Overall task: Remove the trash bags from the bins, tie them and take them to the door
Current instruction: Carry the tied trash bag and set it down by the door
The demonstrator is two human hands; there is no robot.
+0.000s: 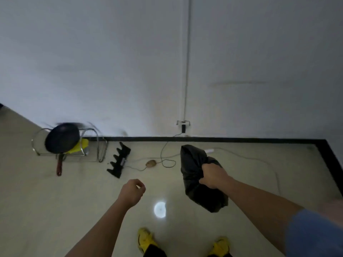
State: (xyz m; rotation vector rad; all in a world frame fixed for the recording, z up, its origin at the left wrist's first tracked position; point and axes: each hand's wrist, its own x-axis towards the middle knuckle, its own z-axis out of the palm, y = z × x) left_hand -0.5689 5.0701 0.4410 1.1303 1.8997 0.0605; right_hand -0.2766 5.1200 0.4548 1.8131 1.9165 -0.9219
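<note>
A black trash bag [193,164] hangs above the pale floor, right of centre. My right hand [213,176] grips it around its gathered middle; the top sticks up past my fist and the full bottom sags below. My left hand [132,191] hovers to the left of the bag, apart from it, its fingers curled shut with nothing in them. No bin and no door show in this view.
A white wall [130,62] with a black skirting [222,139] stands ahead. On the floor lie a wire rack [98,145] with a dark frying pan [62,138], a black slotted holder [119,160], a potato-like lump [151,163] and cables [241,154]. My yellow shoes [145,240] are below.
</note>
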